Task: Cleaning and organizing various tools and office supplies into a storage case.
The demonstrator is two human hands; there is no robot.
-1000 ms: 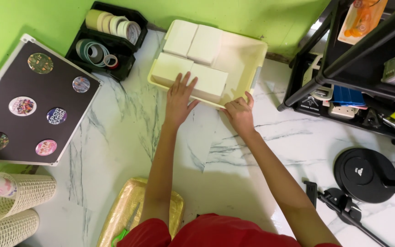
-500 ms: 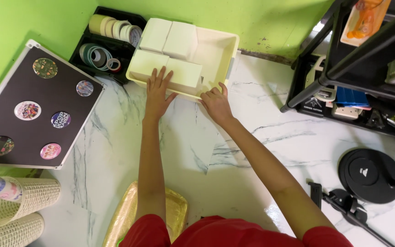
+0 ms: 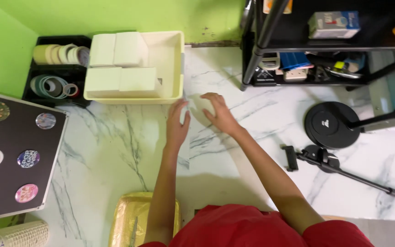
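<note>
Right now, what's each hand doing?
Left hand: open, flat, empty, beside the cream tray.
Right hand: open, empty, over the marble floor.

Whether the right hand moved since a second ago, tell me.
Yes. The right hand left the tray and its front rim; it now rests on the marble, right of the tray.

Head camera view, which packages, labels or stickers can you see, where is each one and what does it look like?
Carton: top shelf of the black rack, boxy, white with blue and red.
Round stickers: on the black panel at left, multicoloured discs.
Pale blocks: inside the cream tray near the left hand, plain rectangles, unmarked.
Gold foil package: bottom edge, shiny yellow.
</note>
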